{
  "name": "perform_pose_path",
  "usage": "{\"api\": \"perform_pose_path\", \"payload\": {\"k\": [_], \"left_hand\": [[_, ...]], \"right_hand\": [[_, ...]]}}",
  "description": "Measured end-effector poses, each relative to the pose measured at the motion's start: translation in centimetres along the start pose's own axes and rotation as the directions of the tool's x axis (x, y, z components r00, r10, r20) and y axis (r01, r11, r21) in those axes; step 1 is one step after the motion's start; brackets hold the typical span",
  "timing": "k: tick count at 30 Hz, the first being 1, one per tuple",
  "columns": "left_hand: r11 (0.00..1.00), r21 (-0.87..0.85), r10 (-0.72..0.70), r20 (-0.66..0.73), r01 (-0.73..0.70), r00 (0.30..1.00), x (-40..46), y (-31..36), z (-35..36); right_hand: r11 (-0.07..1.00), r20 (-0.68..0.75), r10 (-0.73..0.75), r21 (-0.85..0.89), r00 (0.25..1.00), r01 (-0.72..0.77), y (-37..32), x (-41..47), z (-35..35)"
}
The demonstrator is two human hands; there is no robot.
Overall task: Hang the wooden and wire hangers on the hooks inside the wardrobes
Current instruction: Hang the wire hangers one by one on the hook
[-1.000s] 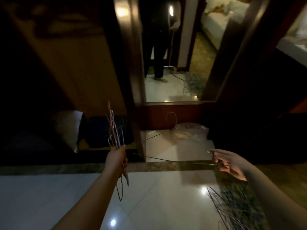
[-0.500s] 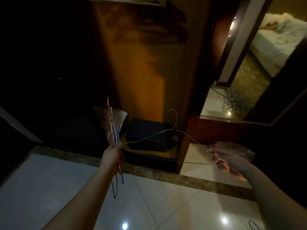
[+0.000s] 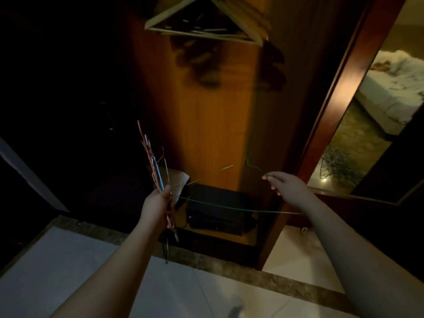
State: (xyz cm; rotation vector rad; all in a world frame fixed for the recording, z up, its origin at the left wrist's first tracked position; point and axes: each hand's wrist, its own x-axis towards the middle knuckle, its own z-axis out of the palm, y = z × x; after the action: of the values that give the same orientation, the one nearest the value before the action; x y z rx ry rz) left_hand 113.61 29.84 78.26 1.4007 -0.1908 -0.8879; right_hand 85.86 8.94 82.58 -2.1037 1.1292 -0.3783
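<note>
Two hands ours, left hand [image 3: 158, 203] grasping bundled coloured wire hangers [image 3: 156, 171], right hand [image 3: 286, 189] pinching thin green wire hanger [image 3: 229, 208], pale wooden hangers [image 3: 206, 21] at twelve o'clock, black box [image 3: 218, 212] low inside wardrobe [image 3: 206, 111], mirrored door [image 3: 378, 122] at two o'clock

A bundle of thin wire hangers [image 3: 156, 171], red, blue and pale, is held nearly upright, edge-on. A single green wire hanger [image 3: 231, 208] is stretched flat beside it, hook upward. Pale wooden hangers [image 3: 206, 24] are hung together high inside the dim wardrobe [image 3: 206, 115].
</note>
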Motion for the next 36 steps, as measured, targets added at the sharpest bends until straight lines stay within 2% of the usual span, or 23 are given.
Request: {"api": "perform_pose_path", "payload": {"k": [6, 14, 27, 36], "left_hand": [[0.996, -0.087, 0.027, -0.063, -0.033, 0.998, 3.4, 4.8, 2.3], [0.961, -0.274, -0.024, -0.188, -0.029, 0.982, 10.2, 13.6, 7.8], [0.902, -0.427, 0.052, -0.034, -0.062, 0.998, 18.9, 25.7, 13.1], [0.846, -0.524, 0.094, -0.031, -0.096, 0.995, 20.6, 31.2, 14.3]], "right_hand": [[0.986, -0.241, -0.145, 0.050, 0.960, 0.161, -5.6, 6.1, -2.2], [0.957, -0.401, -0.195, 0.123, 0.895, 0.264, -10.3, 16.3, -6.2], [0.904, -0.523, -0.256, 0.168, 0.813, 0.392, -16.1, 29.0, -10.4], [0.886, -0.605, -0.265, 0.156, 0.751, 0.438, -22.1, 32.2, -13.9]]}}
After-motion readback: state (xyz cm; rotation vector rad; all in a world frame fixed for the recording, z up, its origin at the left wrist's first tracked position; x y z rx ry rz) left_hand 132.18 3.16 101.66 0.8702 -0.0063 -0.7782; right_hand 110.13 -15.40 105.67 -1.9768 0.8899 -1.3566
